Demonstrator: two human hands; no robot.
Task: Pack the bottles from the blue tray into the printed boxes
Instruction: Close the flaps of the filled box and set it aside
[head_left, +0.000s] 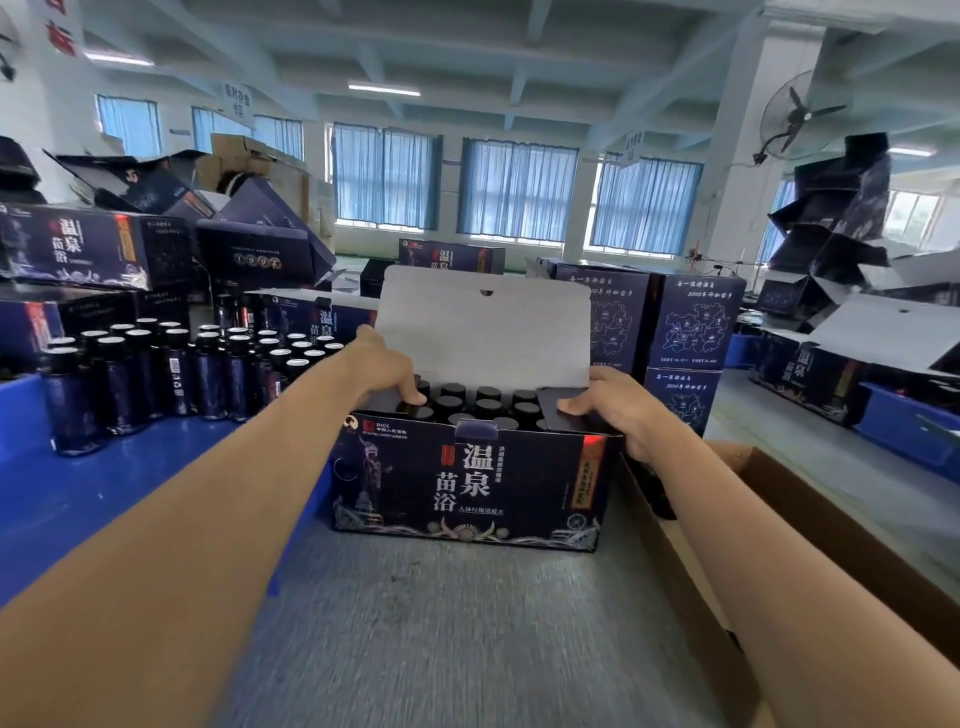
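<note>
Head view: the printed box (467, 478) stands at the centre of the frame on the grey desk (441, 623), filled with rows of black-capped bottles (488, 402), its white-backed lid (483, 327) standing upright behind them. The right hand (613, 410) pinches the right end flap (566, 410), thumb on top and fingers curled under the box's end. The left hand (387, 371) lays its thumb over the left end; its other fingers are hidden, so its grip cannot be told.

The step looks like closing. Both end flaps should go flat on the caps together before the lid comes down, and the tongue (477, 428) at the front rim has to meet the lid's notch. A cap standing proud would stop the flaps.

More bottles (171, 369) wait in the blue tray (104, 478) at the left of the frame, touching the box's corner. A brown carton (810, 519) lies just beside the right hand, crowding that wrist. Stacked printed boxes (691, 322) stand behind.
</note>
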